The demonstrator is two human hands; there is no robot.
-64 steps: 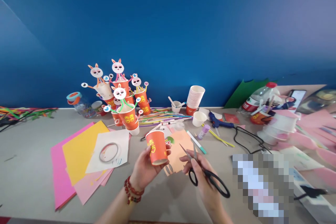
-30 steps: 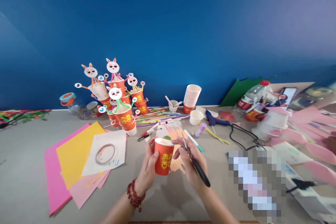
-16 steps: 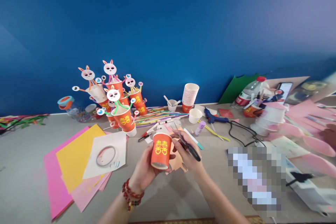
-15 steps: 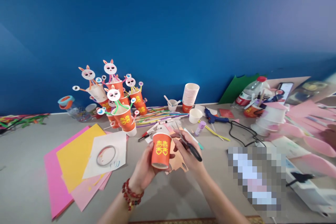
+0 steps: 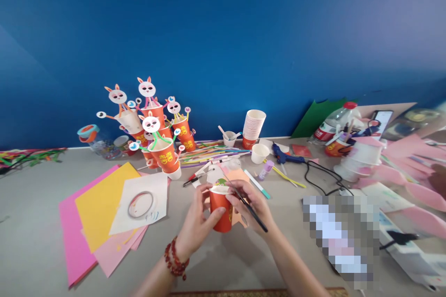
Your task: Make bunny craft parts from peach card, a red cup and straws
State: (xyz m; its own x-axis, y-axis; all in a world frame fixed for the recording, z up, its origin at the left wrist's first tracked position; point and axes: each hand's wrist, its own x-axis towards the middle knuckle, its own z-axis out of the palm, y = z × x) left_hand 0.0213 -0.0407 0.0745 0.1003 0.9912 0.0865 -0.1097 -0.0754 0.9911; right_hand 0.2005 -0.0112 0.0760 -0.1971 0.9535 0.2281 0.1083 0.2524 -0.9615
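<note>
My left hand [image 5: 195,227], with a red bead bracelet at the wrist, is closed round an upright orange paper cup [image 5: 220,207] with a white rim. Against the cup's right side my right hand [image 5: 253,204] grips black-handled scissors [image 5: 251,212], whose blades point up and left to the cup's rim. Both hands hover just above the grey table [image 5: 35,241], over a peach paper cut-out [image 5: 237,217]. Whether the blades are open I cannot make out.
Finished bunny cups [image 5: 158,130] cluster at the back left. Pink and yellow paper sheets [image 5: 97,204] with a tape ring [image 5: 140,203] lie left. Behind are a cup stack [image 5: 253,128], a blue glue gun [image 5: 284,155] with its cord, pipe cleaners [image 5: 212,153] and a water bottle [image 5: 336,124].
The cup has been turned upright and rotated, so its yellow print now faces away. The scissors have closed in on the cup's rim. Both hands sank slightly toward the table.
</note>
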